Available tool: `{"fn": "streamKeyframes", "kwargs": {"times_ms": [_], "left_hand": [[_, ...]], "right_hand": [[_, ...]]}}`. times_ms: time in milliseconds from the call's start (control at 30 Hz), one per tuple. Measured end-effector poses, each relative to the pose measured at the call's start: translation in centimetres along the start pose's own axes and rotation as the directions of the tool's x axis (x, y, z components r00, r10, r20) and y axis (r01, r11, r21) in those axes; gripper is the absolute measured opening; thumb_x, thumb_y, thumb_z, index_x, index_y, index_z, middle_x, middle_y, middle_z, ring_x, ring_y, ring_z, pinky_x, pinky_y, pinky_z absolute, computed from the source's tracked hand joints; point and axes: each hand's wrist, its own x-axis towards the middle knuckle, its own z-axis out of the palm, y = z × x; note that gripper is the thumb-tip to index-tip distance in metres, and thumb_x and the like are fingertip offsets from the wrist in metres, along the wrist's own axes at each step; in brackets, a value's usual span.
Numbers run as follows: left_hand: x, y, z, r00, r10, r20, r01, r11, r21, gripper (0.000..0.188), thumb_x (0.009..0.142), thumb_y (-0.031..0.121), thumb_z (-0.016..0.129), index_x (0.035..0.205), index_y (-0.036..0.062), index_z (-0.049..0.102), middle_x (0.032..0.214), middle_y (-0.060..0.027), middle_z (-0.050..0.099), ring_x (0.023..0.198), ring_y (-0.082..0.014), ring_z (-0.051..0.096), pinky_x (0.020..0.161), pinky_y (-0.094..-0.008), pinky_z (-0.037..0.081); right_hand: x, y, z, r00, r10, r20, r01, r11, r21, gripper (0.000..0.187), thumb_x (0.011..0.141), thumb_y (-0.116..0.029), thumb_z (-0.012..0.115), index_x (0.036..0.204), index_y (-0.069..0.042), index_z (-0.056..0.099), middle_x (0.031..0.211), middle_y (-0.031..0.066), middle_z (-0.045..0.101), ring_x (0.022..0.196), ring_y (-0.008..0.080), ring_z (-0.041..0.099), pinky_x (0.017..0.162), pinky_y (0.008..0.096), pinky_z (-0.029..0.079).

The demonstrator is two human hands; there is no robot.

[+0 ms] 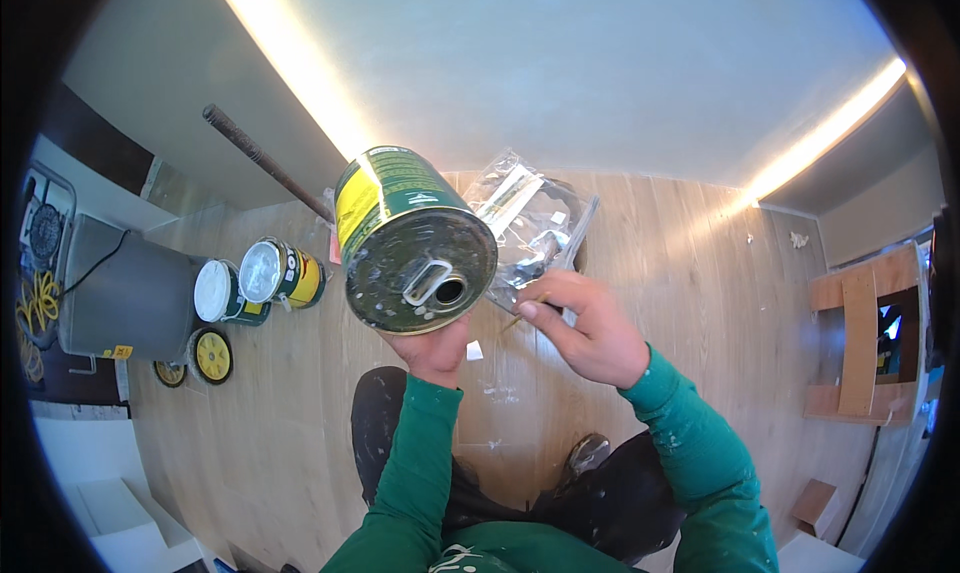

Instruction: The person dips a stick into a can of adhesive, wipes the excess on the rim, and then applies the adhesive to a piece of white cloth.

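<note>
My left hand [437, 353] supports a green and yellow metal can [400, 198] from below. The can is tilted, its dark, speckled top turned toward me, and a small carry handle [428, 282] and a round open spout [450, 292] show on it. To its right, the fingers of my right hand [592, 335] pinch a thin, yellowish, stick-like piece [514, 322], close to the can's rim. Behind that hand sits a crumpled clear plastic bag [555, 213] over a dark round container, mostly hidden. What lies inside the bag is hard to make out.
Two lidded buckets, one white-topped [213, 291] and one with a yellow label [303, 278], stand left beside a grey wheeled machine [125, 288]. A long dark rod [265, 161] leans behind the can. On the right is a wooden frame [858, 338]. Scraps dot the wood-look floor [690, 273].
</note>
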Motion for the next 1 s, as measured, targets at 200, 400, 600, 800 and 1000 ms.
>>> {"fn": "streamKeyframes", "kwargs": {"times_ms": [200, 400, 600, 800, 1000], "left_hand": [[0.6, 1.1, -0.1, 0.994, 0.107, 0.034, -0.108, 0.993, 0.047, 0.069, 0.087, 0.063, 0.065, 0.137, 0.0152, 0.060, 0.143, -0.0059, 0.058, 0.133, -0.0281, 0.050, 0.116, -0.0509, 0.035], [0.7, 1.1, 2.4, 0.979, 0.148, 0.142, -0.158, 0.985, 0.067, 0.072, 0.087, 0.065, 0.064, 0.139, 0.0159, 0.059, 0.145, -0.0062, 0.057, 0.134, -0.0295, 0.050, 0.116, -0.0516, 0.035], [0.5, 0.4, 2.3, 0.972, 0.181, 0.148, -0.194, 0.977, 0.083, 0.076, 0.084, 0.063, 0.068, 0.140, 0.0128, 0.057, 0.147, -0.0110, 0.055, 0.137, -0.0336, 0.046, 0.119, -0.0569, 0.028], [0.4, -0.3, 1.6, 0.963, 0.167, 0.213, -0.195, 0.973, 0.119, 0.069, 0.087, 0.056, 0.068, 0.139, 0.0113, 0.058, 0.145, -0.0111, 0.057, 0.137, -0.0338, 0.047, 0.119, -0.0534, 0.031], [0.0, -0.1, 1.4, 0.959, 0.165, 0.230, -0.220, 0.946, 0.239, 0.075, 0.088, 0.065, 0.063, 0.140, 0.0115, 0.058, 0.146, -0.0110, 0.056, 0.137, -0.0327, 0.047, 0.118, -0.0543, 0.029]], "right_hand": [[-0.8, 0.1, -0.6, 0.980, 0.129, -0.151, -0.039, 0.870, 0.491, 0.019, 0.103, -0.015, 0.060, 0.109, 0.001, 0.067, 0.098, 0.0070, 0.068, 0.085, 0.0134, 0.062, 0.078, 0.0295, 0.052], [-0.8, -0.2, -1.2, 0.958, 0.116, -0.262, 0.056, 0.821, 0.568, 0.016, 0.104, -0.011, 0.058, 0.111, 0.001, 0.066, 0.100, 0.0067, 0.068, 0.086, 0.0128, 0.062, 0.080, 0.0284, 0.052], [-0.7, -1.5, -1.1, 0.931, -0.322, -0.170, 0.323, 0.946, -0.026, 0.021, 0.090, 0.003, 0.066, 0.111, 0.001, 0.064, 0.104, 0.0162, 0.066, 0.094, 0.0319, 0.066, 0.079, 0.0385, 0.054], [0.2, -2.3, -0.1, 0.921, -0.380, -0.087, 0.363, 0.918, -0.160, 0.036, 0.084, 0.006, 0.068, 0.118, -0.001, 0.058, 0.104, 0.0165, 0.064, 0.097, 0.0361, 0.063, 0.083, 0.0442, 0.053], [0.9, -1.4, 0.6, 0.909, -0.415, -0.047, 0.401, 0.899, -0.176, 0.042, 0.078, 0.006, 0.069, 0.118, 0.001, 0.058, 0.105, 0.0173, 0.063, 0.099, 0.0369, 0.063, 0.085, 0.0445, 0.052]]}}
